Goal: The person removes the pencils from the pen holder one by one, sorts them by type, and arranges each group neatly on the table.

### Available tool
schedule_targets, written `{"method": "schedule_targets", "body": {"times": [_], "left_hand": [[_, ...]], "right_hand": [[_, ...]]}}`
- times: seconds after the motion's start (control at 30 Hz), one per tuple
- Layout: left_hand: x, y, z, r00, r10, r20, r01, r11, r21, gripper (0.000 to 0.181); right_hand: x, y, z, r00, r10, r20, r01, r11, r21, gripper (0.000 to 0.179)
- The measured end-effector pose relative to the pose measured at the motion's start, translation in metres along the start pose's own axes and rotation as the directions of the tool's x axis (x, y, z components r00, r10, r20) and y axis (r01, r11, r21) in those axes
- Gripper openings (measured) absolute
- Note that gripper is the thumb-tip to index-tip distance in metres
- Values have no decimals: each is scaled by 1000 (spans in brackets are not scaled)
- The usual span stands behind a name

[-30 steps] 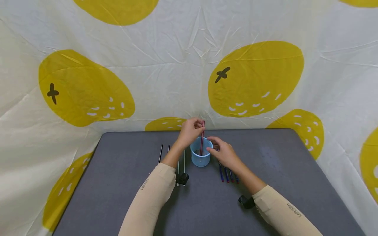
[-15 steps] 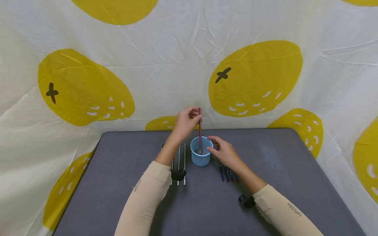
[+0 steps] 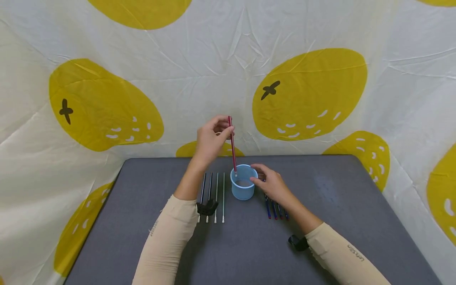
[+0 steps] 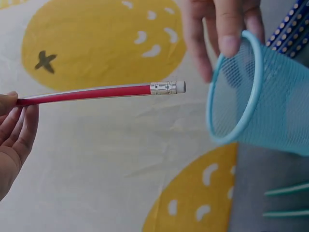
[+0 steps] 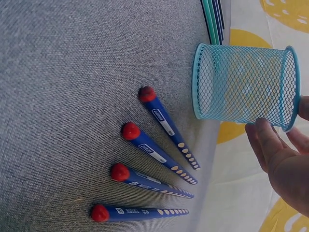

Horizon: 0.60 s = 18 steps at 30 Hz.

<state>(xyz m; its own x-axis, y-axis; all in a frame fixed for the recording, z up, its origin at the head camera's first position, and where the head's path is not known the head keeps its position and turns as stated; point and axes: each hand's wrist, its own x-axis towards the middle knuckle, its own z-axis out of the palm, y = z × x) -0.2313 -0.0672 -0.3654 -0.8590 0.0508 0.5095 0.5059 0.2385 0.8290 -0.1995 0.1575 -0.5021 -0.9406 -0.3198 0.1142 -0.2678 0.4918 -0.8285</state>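
My left hand (image 3: 209, 141) pinches a red pencil (image 3: 233, 152) near its upper end, thumb against fingers. The pencil hangs nearly upright, silver ferrule and white eraser downward. In the left wrist view, the eraser end (image 4: 180, 87) is outside the mouth of a light blue mesh pen holder (image 4: 280, 104), a short way above it. On the table, the pen holder stands upright with no pencil visible inside. My right hand (image 3: 272, 186) holds its rim from the right, with thumb and fingers at the edge, as the right wrist view also shows.
Left of the pen holder lie two green pencils (image 3: 223, 198) and two dark pencils (image 3: 209, 190), side by side. Several blue pencils (image 5: 157, 152) with red ends lie to its right. A patterned cloth (image 3: 213, 99) hangs behind the grey table (image 3: 249, 253).
My left hand has raised the red pencil up and leftward, drawing its eraser end out of the pen holder. My right hand has stayed at the rim.
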Motion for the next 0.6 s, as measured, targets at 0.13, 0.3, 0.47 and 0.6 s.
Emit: {"method": "schedule_targets", "body": {"times": [0.13,0.3,0.47,0.6], "left_hand": [[-3,0,-17,999,-5,-37,4,1000,-19,25],[-8,-9,-41,997,-34,-67,33,999,-12,27],[-15,-25,-64,992,-101,-75,104,994,28,29],[-22,-42,-81,985,-153,-75,160,983,95,28]], "right_hand": [[0,0,0,1000,-2,0,2,1000,-5,49],[0,0,0,1000,2,-2,-2,1000,-22,49],[1,0,-1,1000,10,4,-10,1000,-18,49],[0,-2,0,1000,12,4,-12,1000,-19,49]]}}
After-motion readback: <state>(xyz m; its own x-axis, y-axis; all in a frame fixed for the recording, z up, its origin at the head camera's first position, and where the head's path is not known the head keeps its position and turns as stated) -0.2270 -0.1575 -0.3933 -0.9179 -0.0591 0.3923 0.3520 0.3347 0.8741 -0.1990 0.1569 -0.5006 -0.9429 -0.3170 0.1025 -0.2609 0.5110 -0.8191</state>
